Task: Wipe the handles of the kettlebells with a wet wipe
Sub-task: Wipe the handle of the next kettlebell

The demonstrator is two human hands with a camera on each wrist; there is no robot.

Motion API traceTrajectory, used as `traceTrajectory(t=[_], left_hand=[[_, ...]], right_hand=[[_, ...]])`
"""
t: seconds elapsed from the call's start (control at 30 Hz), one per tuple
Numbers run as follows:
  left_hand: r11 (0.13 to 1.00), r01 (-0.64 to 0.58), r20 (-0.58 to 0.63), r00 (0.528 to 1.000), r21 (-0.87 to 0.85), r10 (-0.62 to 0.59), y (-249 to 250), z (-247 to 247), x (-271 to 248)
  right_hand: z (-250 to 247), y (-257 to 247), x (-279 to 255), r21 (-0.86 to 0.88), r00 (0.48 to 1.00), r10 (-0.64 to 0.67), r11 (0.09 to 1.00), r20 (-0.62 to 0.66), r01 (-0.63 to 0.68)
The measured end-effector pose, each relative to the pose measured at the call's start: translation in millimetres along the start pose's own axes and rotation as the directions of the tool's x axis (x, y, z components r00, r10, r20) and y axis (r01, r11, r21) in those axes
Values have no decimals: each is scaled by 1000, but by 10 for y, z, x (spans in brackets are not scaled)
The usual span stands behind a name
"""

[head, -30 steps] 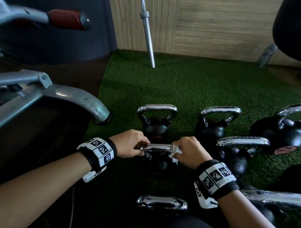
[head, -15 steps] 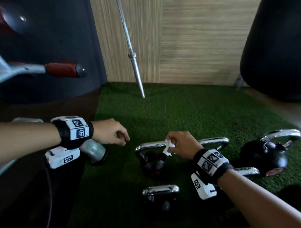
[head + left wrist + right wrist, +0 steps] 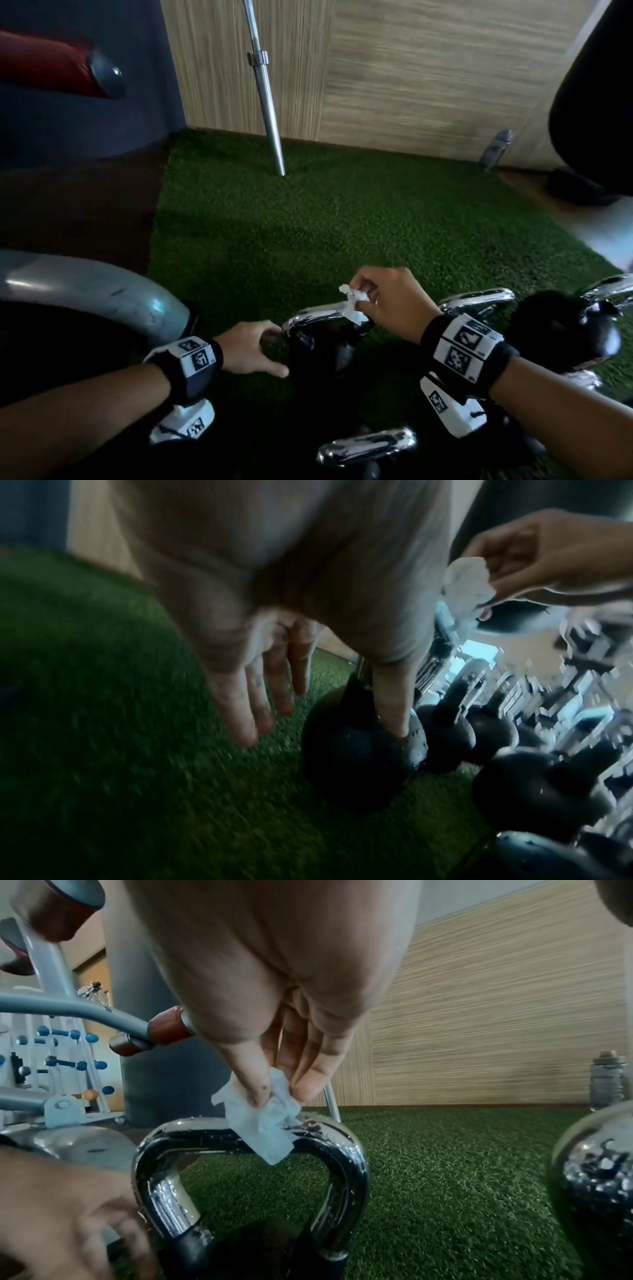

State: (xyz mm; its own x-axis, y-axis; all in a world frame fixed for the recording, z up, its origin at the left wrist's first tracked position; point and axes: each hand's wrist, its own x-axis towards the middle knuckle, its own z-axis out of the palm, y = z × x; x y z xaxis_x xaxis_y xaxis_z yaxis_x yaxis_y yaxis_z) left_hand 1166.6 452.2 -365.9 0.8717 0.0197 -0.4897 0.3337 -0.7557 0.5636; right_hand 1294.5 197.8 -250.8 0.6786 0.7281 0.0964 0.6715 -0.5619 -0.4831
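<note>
right hand (image 3: 394, 301) pinches the wet wipe (image 3: 352, 305) between thumb and fingertips (image 3: 255, 1093), the wipe draped over the right half of the top bar of the chrome handle (image 3: 205, 1131). that handle belongs to the black kettlebell (image 3: 322, 353) on the green turf (image 3: 308, 222), which is the landmark here. left hand (image 3: 251, 351) sits at the kettlebell's left side, fingers loosely extended and gripping nothing, thumb (image 3: 394, 710) lying against the black body, so it looks like steadying only.

handling, as a judgement: the kettlebell is heavy cast metal and likely won't shift under wiping, so bracing is light work. the handle is polished, beaded with droplets, probably slippery; better to wrap the wipe round the bar than dab it. the wipe is soft, thin, crumpled, light, and could bunch or slide off.

views: the right wrist view alone shows the droplets, the wipe hanging down over the front of the bar, and a dumbbell rack (image 3: 51, 1053) far left behind the kettlebell. the left wrist view, blurred, shows the thumb contact and more kettlebells to the right. the head view shows a second chrome handle (image 3: 368, 445) nearer the person than the kettlebell, and a steel bar (image 3: 265, 92) leaning on the wall beyond it.
</note>
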Motion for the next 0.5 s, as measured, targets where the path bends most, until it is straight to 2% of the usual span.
traceTrajectory(t=[0.1,0.23,0.3,0.4,0.47,0.5], left_hand=[[998,-50,17,999,-36,51,54,182,171],[984,-179,40,983,-5,179,153,112,297],[982,-185,21,982,-38,186,127,89,354],[974,-219,-36,976,-54,217,98,267,419],[976,-218,-55,975,-16,217,144,428,458],[977,-212,-81,974,-5,211,175,488,477]], right_hand=[[90,-13,33,-98,999,-25,995,32,28],[170,-20,25,-95,999,-17,995,45,21],[168,-32,39,-79,997,-28,996,65,33],[178,-79,3,-145,987,-96,983,127,115],[194,22,-49,-113,993,-109,987,40,112],[186,90,-78,-98,997,-74,993,-17,72]])
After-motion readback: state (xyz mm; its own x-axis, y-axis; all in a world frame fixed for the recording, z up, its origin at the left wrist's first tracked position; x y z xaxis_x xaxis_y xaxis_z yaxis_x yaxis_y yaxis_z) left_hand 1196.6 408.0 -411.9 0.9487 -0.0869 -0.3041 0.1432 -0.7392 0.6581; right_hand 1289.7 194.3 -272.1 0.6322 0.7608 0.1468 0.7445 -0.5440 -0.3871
